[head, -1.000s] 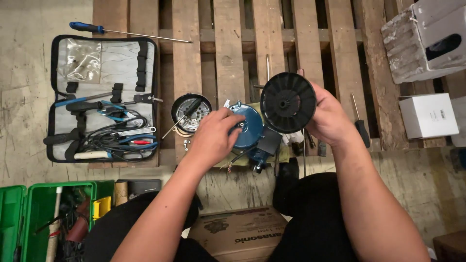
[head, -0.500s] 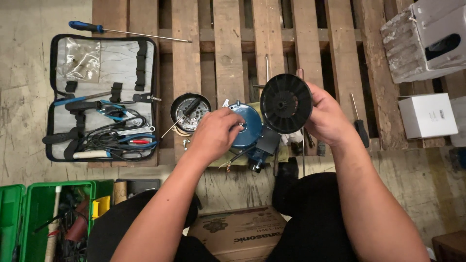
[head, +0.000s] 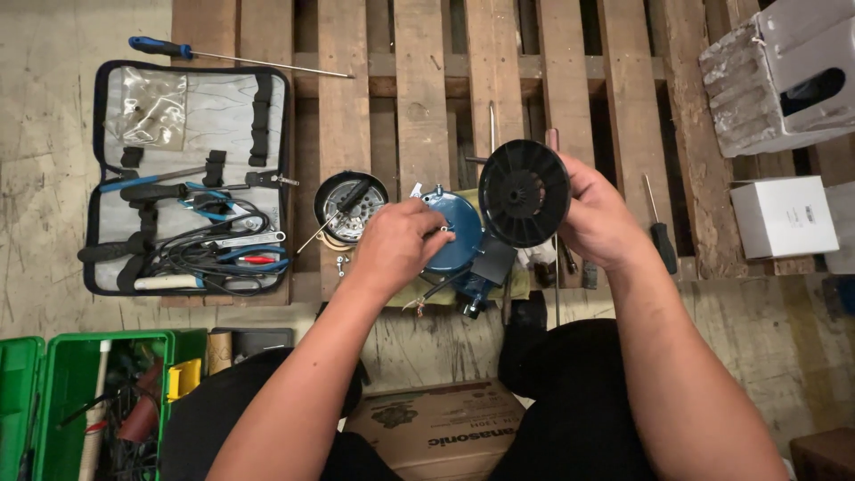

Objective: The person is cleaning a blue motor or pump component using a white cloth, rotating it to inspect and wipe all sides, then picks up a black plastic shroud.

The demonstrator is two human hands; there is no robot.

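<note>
My right hand holds up a black round disc with ribs and a hub, tilted toward me over the wooden pallet. My left hand rests with pinched fingertips on a blue round motor housing that lies on a yellow-green cloth at the pallet's front edge. Whether the fingers hold a small part is hidden. A black block and loose wires hang off the blue housing's lower side. Left of it sits a round metal cover with a screwdriver lying across it.
An open tool pouch with pliers, drivers and cables lies at the left; a blue-handled screwdriver above it. A black-handled screwdriver, a white box and a concrete block are at the right. Near my knees: green toolbox, cardboard box.
Almost nothing differs; my left hand's fingertips have shifted slightly on the blue housing while my right hand keeps the black disc raised in the same place.
</note>
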